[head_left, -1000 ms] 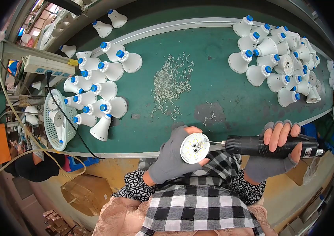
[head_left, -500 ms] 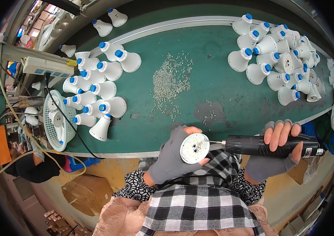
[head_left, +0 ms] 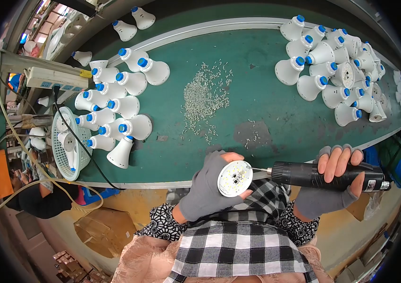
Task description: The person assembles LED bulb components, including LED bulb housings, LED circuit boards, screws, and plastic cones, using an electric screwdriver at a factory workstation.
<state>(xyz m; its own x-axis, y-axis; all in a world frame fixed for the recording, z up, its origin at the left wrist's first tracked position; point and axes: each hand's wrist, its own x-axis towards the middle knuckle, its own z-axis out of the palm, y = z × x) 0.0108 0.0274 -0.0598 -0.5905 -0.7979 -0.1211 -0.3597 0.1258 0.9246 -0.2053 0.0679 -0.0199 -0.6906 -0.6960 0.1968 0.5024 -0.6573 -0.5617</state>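
Note:
My left hand (head_left: 207,188), in a grey fingerless glove, is closed around a white LED bulb (head_left: 229,185). The bulb's round face with its LED board is turned toward the right; the rest of its body is hidden in the glove. In my right hand (head_left: 335,181), gloved alike, lies a black electric screwdriver (head_left: 299,175), held level with its fingers wrapped over the barrel. The thin bit reaches left to the upper right edge of the bulb's face and appears to touch it. Whether a screw sits at the tip is too small to tell.
A pile of small screws (head_left: 205,96) lies on the green bench (head_left: 177,162). White bulb housings with blue caps stand in groups at left (head_left: 132,84) and right (head_left: 311,87). A pale green basket (head_left: 83,160), a power strip (head_left: 59,80) and a black cable (head_left: 85,146) are at left.
The bulb's face has shifted very slightly to the right. Both hands keep their grip, and the screwdriver bit stays at the bulb's edge.

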